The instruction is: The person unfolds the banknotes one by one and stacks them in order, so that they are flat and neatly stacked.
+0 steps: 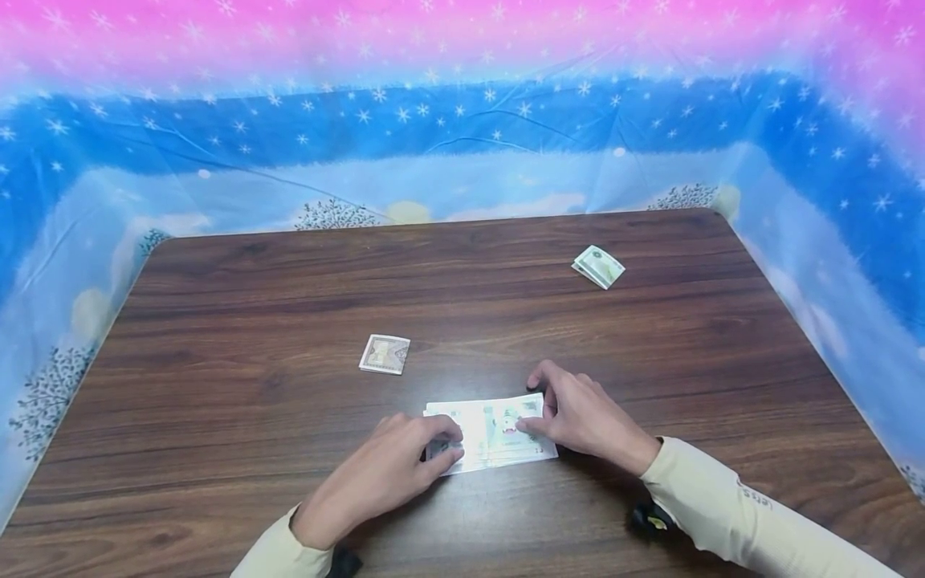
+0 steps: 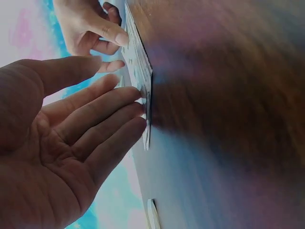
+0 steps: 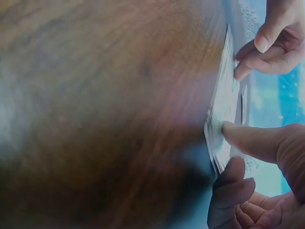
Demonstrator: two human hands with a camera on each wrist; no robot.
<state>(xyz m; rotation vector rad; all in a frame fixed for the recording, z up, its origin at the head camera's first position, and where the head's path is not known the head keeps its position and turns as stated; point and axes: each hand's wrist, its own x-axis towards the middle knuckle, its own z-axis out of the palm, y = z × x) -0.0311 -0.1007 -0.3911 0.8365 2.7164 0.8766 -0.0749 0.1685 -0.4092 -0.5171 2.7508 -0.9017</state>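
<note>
A stack of pale green banknotes lies flat near the front of the table, with a faint crease across its middle and bright glare on top. My left hand is at the stack's left end, thumb apart from the fingers. In the left wrist view its fingers reach out fairly straight, tips right at the notes' edge. At the right end, my right hand touches the top note with its thumb. Its other fingers, loosely bent in the right wrist view, sit just past the notes' end.
A brownish folded banknote lies beyond the stack, a little left. Farther back on the right is a greenish folded banknote. The wooden table is bordered by a snowflake-patterned cloth.
</note>
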